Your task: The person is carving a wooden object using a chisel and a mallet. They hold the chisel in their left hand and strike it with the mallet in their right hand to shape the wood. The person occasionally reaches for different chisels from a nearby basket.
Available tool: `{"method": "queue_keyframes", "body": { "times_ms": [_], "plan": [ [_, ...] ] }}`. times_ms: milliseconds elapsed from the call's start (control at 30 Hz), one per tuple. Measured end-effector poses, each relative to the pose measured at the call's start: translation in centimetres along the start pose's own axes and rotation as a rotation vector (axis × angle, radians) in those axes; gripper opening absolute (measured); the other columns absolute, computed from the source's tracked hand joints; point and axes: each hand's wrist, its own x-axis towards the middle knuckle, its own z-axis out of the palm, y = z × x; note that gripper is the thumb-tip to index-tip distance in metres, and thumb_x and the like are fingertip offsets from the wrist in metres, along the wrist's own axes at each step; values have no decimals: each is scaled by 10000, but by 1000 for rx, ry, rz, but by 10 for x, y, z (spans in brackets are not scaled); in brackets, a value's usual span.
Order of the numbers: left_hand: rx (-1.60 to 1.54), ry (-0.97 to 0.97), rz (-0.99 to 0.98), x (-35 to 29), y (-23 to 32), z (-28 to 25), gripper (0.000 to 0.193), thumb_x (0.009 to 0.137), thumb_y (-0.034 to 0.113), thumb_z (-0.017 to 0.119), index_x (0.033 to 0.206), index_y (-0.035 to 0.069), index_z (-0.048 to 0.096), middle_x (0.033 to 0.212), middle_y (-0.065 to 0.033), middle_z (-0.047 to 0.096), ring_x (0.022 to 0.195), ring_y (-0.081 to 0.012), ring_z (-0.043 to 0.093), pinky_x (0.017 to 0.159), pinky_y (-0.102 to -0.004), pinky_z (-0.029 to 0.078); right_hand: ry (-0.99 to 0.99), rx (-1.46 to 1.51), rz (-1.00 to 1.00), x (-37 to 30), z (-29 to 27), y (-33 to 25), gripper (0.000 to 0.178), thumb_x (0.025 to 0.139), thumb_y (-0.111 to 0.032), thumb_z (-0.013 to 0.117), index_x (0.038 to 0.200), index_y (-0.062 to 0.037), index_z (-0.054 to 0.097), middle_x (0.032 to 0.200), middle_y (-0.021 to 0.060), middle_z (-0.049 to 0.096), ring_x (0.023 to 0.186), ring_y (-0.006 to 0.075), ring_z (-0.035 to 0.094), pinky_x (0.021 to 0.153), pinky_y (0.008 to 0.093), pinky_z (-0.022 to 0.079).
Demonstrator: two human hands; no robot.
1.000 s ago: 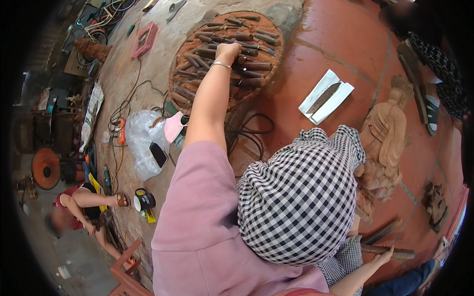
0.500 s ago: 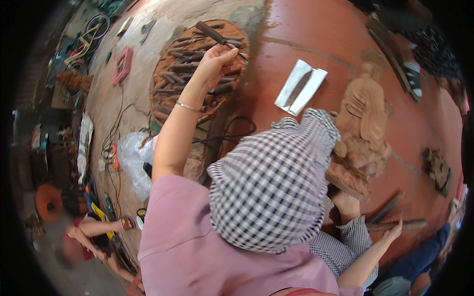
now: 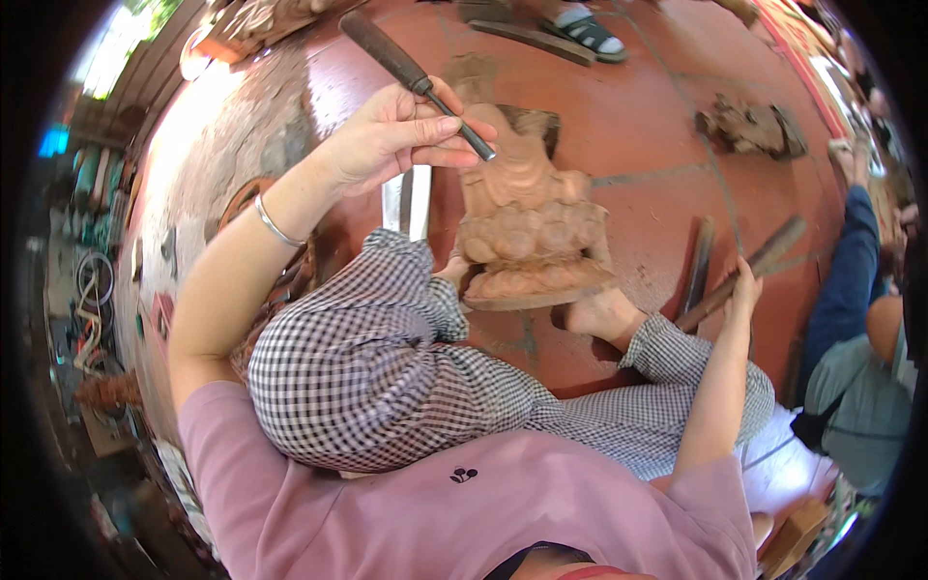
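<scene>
My left hand (image 3: pixel 401 135) is raised, its fingers closed around the metal shank of a wood-carving gouge (image 3: pixel 387 56). The dark wooden handle points up and to the left, while the steel tip points down and right. Below and behind that hand stands a carved wooden statue (image 3: pixel 532 232) with a rounded, lobed base, between my bare feet; the hand partly hides its upper part. Low at the right, my right hand (image 3: pixel 742 288) is closed on a long wooden stick (image 3: pixel 770 249) that slants up to the right. A second, darker stick (image 3: pixel 697 263) lies beside it.
A white sheet (image 3: pixel 420 201) with a dark strip lies left of the statue. The round tool tray (image 3: pixel 242 201) is mostly behind my left arm. A rough wood piece (image 3: pixel 752 129) sits on red tiles at right. Another person's sandalled foot (image 3: pixel 588 35) is beyond; someone else sits at right.
The view has turned rightward. My left hand has carried the gouge from above the tool tray toward the statue. My right hand still holds the stick.
</scene>
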Motion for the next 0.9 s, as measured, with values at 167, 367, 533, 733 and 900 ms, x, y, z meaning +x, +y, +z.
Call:
{"method": "queue_keyframes", "body": {
  "times_ms": [167, 367, 533, 733, 900],
  "plan": [
    [287, -70, -178, 55, -8, 49, 209, 963, 120, 581, 1082, -39, 515, 1080, -206, 661, 931, -221, 695, 831, -300, 598, -124, 75, 45, 1, 0, 5, 169, 839, -117, 681, 886, -49, 533, 682, 45, 592, 563, 154, 566, 506, 287, 446],
    [568, -189, -266, 88, -53, 86, 256, 933, 140, 636, 1112, -36, 581, 984, -105, 682, 891, -171, 688, 761, -252, 597, -244, -1, -23, -34, 25, -21, 187, 859, -138, 681, 920, -55, 525, 680, 31, 573, 602, 129, 560, 535, 264, 438],
    [848, -292, -32, 86, -81, 85, 149, 923, 104, 636, 1016, -8, 603, 919, -71, 680, 866, -122, 649, 757, -276, 572, -269, -31, -140, -53, 38, -34, 208, 861, -153, 692, 934, -42, 532, 716, 25, 580, 613, 108, 562, 541, 254, 446],
    [827, -318, -70, 97, -75, 83, 116, 927, 96, 626, 989, 1, 600, 902, -60, 668, 872, -123, 651, 758, -271, 573, -376, -2, -122, -86, 55, -58, 239, 857, -184, 711, 971, -32, 566, 750, 17, 589, 634, 99, 571, 577, 253, 472],
    [802, -334, -161, 113, -77, 76, 153, 939, 134, 626, 1017, 9, 587, 949, -63, 662, 895, -152, 667, 793, -282, 587, -455, -12, -168, -88, 54, -59, 259, 858, -202, 717, 997, -31, 580, 769, 15, 596, 654, 101, 578, 597, 258, 477]
  ]
}}
